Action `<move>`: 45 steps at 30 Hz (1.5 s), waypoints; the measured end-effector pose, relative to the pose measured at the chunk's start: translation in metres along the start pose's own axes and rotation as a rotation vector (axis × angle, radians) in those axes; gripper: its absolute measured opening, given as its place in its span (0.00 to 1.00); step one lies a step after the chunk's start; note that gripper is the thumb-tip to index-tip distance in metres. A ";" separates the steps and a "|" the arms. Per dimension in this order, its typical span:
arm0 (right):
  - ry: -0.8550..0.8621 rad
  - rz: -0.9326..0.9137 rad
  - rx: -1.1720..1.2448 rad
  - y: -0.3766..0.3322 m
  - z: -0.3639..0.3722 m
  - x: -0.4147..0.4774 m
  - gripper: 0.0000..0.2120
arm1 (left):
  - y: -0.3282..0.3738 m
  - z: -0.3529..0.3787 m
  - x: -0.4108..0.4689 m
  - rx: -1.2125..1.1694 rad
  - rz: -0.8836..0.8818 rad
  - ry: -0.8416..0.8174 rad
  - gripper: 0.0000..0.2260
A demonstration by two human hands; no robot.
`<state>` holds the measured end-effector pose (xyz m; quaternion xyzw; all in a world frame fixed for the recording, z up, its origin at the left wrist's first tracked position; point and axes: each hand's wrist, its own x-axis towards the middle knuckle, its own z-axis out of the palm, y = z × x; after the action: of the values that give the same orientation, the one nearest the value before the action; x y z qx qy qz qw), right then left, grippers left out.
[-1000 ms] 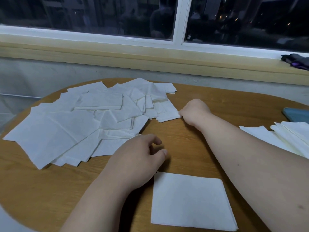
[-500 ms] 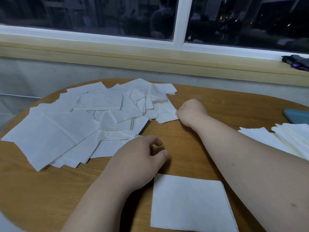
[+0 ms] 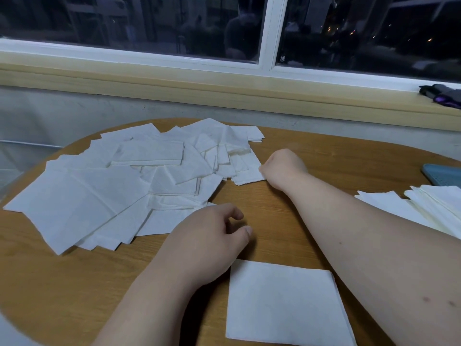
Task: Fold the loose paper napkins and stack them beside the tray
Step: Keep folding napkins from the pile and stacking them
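Head: napkin (image 3: 247, 172) pinched in right hand (image 3: 283, 168).

Head-worn view, forward and down, close over table (image 3: 274, 203)

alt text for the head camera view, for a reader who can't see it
A person's right hand pinches a napkin at the right edge of a loose pile of white paper napkins on a wooden table. The left hand rests loosely curled near a folded napkin; a stack lies beside a blue tray at far right.
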<state>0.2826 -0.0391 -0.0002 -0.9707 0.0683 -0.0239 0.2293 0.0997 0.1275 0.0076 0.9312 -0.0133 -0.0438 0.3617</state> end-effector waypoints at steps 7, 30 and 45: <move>0.051 -0.010 -0.040 -0.002 0.004 -0.001 0.10 | -0.001 0.000 0.003 -0.007 0.009 -0.001 0.11; 0.084 0.022 -0.059 0.087 -0.070 -0.112 0.10 | 0.010 0.005 -0.003 0.060 0.039 -0.034 0.12; 0.025 -0.234 -0.299 0.079 -0.052 -0.160 0.08 | 0.024 0.013 -0.007 0.082 0.073 -0.045 0.13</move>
<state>0.1102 -0.1087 0.0086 -0.9949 -0.0395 -0.0521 0.0775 0.0921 0.1012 0.0149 0.9430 -0.0570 -0.0511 0.3240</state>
